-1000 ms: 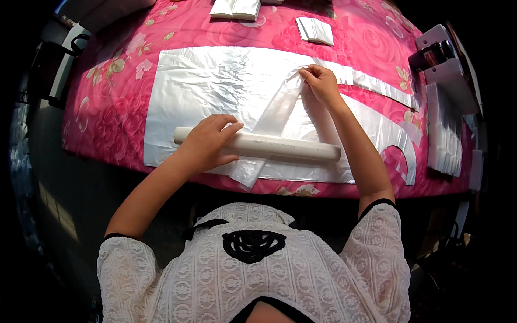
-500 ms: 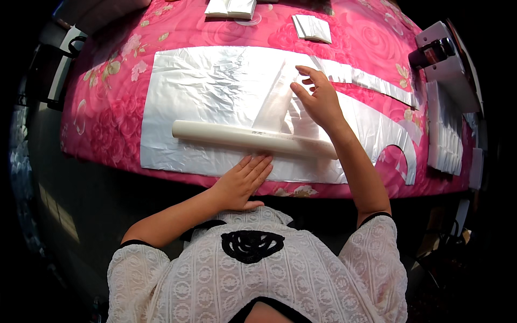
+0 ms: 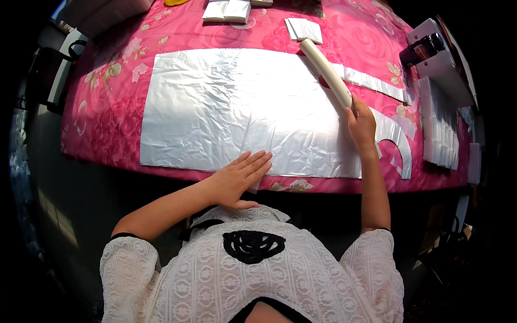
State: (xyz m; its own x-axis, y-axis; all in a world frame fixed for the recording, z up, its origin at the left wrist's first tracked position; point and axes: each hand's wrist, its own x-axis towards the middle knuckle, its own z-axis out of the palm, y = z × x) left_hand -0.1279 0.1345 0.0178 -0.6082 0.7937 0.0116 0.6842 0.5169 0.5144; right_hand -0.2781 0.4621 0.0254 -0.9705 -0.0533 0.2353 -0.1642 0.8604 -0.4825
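Right hand (image 3: 362, 124) here's got my white tube (image 3: 328, 71) gripped, left hand (image 3: 240, 177) loose and flat over the silvery sheet's (image 3: 215, 113) edge.

The plastic sheet (image 3: 204, 102) lies spread on the table (image 3: 113, 126), the left fingers (image 3: 251, 160) at its near edge. The tube (image 3: 326, 70), in the right fingers (image 3: 360, 106), slants over the sheet's right part. Behind lies a folded packet (image 3: 304, 30); rightward, a pile (image 3: 440, 129).

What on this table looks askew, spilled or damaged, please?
Nothing looks spilled. The silvery-white plastic sheet is visibly creased on its left half, not smooth, and a translucent piece by the left hand sticks out past its near edge.
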